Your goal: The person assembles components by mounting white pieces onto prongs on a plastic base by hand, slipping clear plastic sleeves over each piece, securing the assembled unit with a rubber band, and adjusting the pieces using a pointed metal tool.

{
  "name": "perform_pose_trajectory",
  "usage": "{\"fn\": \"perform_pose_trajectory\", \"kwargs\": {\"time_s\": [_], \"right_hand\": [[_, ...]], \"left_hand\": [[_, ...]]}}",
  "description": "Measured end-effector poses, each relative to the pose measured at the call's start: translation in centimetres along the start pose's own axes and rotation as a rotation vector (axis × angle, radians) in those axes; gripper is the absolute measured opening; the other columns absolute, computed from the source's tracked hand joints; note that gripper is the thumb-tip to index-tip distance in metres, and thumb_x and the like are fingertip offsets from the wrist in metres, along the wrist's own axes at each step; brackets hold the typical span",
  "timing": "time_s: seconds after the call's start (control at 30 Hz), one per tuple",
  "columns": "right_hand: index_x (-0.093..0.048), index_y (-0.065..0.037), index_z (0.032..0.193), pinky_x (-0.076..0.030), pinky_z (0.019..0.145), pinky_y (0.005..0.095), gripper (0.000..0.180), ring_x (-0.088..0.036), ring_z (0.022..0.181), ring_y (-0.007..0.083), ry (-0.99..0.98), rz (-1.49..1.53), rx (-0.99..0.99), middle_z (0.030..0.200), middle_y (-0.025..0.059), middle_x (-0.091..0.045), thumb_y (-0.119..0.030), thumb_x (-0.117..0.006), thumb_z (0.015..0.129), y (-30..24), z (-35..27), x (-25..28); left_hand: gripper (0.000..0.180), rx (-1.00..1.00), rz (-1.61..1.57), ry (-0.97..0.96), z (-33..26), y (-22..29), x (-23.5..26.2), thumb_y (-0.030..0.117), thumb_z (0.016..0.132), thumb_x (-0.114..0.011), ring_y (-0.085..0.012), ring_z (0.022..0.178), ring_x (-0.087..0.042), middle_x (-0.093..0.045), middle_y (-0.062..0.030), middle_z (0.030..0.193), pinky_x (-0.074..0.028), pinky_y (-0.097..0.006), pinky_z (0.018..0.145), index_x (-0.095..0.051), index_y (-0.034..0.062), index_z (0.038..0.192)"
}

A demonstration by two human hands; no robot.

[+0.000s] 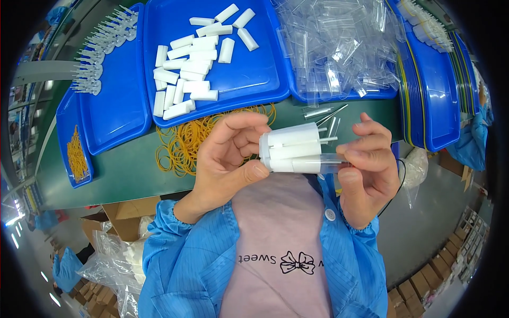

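Note:
My left hand point(222, 164) is closed round the base of a white pronged part point(265, 151), held sideways in front of my chest. White blocks point(294, 135) sit among its thin prongs, whose tips stick out on the right. Over the end of the lowest block lies a clear plastic sleeve point(331, 163). The thumb and fingers of my right hand point(371, 164) pinch that sleeve at its outer end. A few loose clear sleeves point(318, 112) and thin metal rods point(335, 113) rest on the green table just beyond.
Loose white blocks point(204, 53) lie in a blue tray point(254, 74). Right of it, clear sleeves point(339, 47) heap up. More pronged parts point(101, 53) stand in the left tray point(119, 98). Yellow rubber bands point(183, 143) cover the table's middle. Stacked trays point(442, 106) stand far right.

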State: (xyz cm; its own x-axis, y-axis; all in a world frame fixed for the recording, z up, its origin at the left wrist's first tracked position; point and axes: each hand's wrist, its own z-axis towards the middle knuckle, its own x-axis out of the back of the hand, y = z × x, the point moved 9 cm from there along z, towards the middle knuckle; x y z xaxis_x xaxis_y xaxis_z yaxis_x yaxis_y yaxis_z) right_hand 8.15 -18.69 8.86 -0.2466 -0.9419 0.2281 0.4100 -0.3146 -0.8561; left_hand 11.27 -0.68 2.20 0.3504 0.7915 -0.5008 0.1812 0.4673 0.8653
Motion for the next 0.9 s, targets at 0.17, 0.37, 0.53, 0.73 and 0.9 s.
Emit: {"fn": "perform_pose_trajectory", "kwargs": {"time_s": [0.17,0.37,0.53,0.73,0.9], "right_hand": [[-0.065,-0.009,0.08,-0.032,0.095,0.0486,0.018,-0.052,0.097,0.025,-0.028,0.047,-0.031,0.082,0.0043,-0.064,-0.014,-0.075,0.067,0.3,-0.7,-0.7],[-0.064,-0.009,0.08,-0.034,0.094,0.0472,0.018,-0.052,0.097,0.0253,-0.051,0.06,-0.054,0.084,0.0052,-0.063,-0.012,-0.076,0.066,0.5,-0.9,-1.6],[-0.064,-0.006,0.083,-0.037,0.092,0.0419,0.021,-0.051,0.099,0.026,-0.137,0.069,-0.081,0.088,0.0066,-0.063,-0.011,-0.075,0.066,1.0,-0.6,-1.8],[-0.06,-0.001,0.097,-0.041,0.087,0.0327,0.026,-0.054,0.096,0.0225,-0.162,-0.037,-0.276,0.104,0.0123,-0.058,-0.01,-0.064,0.072,4.3,0.9,1.1],[-0.058,-0.004,0.098,-0.044,0.063,0.032,0.029,-0.055,0.071,0.0174,-0.353,-0.72,-0.489,0.078,0.0056,-0.057,-0.015,-0.067,0.073,8.8,-1.5,1.7]], "left_hand": [[0.046,-0.088,0.09,-0.063,-0.1,0.4,-0.4,0.008,0.074,-0.072,-0.0166,0.102,-0.053,-0.046,-0.0102,0.111,-0.047,-0.03,0.09,-0.049,-0.0023,0.113],[0.044,-0.038,0.047,-0.067,-0.3,-0.1,-0.5,0.007,0.073,-0.073,-0.0172,0.103,-0.053,-0.045,-0.0098,0.11,-0.047,-0.031,0.09,-0.051,-0.0023,0.11],[0.041,-0.003,0.059,-0.032,-0.2,-0.4,0.0,0.002,0.075,-0.07,-0.0167,0.102,-0.054,-0.048,-0.0098,0.11,-0.046,-0.03,0.09,-0.05,-0.0023,0.111],[0.037,0.065,-0.078,0.186,-0.8,-0.4,2.4,0.006,0.077,-0.062,-0.0157,0.098,-0.056,-0.056,-0.0086,0.104,-0.045,-0.03,0.087,-0.048,0.0002,0.111],[0.04,0.087,-0.019,0.226,-0.7,-0.6,2.9,0.019,0.075,-0.067,-0.0151,0.097,-0.055,-0.055,-0.0082,0.105,-0.043,-0.028,0.086,-0.051,0.0016,0.107]]}}
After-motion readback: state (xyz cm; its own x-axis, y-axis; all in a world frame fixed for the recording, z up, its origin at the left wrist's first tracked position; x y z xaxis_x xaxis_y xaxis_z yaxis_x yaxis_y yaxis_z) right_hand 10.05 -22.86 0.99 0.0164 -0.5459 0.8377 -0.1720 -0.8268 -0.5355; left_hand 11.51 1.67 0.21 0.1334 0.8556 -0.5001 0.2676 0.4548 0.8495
